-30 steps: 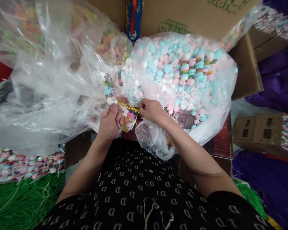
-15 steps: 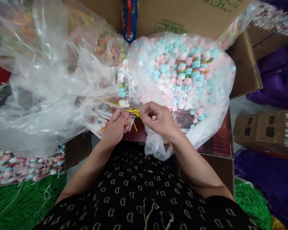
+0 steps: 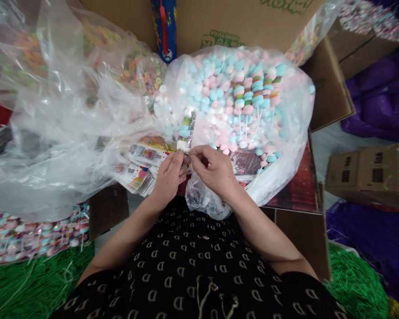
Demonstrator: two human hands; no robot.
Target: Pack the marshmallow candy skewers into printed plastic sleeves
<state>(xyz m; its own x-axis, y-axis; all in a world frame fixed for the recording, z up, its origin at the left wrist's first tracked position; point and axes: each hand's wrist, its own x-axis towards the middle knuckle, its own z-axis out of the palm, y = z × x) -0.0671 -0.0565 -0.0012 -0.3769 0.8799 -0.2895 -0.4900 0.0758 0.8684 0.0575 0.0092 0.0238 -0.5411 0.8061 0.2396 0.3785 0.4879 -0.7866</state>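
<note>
My left hand (image 3: 169,177) is closed around the lower end of a wrapped marshmallow skewer (image 3: 185,129), which stands up above the fingers in a clear printed wrapper. Close beside it, my right hand (image 3: 213,170) pinches a thin gold tie at the wrapper's gathered neck. Most of the tie is hidden between the fingers. Behind the hands lies a large clear bag (image 3: 216,115) of pink, blue and white marshmallows. Several finished marshmallow skewers (image 3: 256,91) rest on top of it. Printed wrappers (image 3: 146,155) are stacked left of my left hand.
A big clear bag (image 3: 119,102) with ring-shaped gummies fills the left side. A cardboard box (image 3: 252,22) stands behind. Lower left is a box of candy skewers (image 3: 40,232) above green tinsel (image 3: 26,283). Cartons (image 3: 359,170) and purple bundles (image 3: 382,102) are at the right.
The skewer has turned and tilts a little right. My right hand has drawn in against my left, and the gold tie's loose ends, plain before, are now mostly covered. The view has shifted slightly.
</note>
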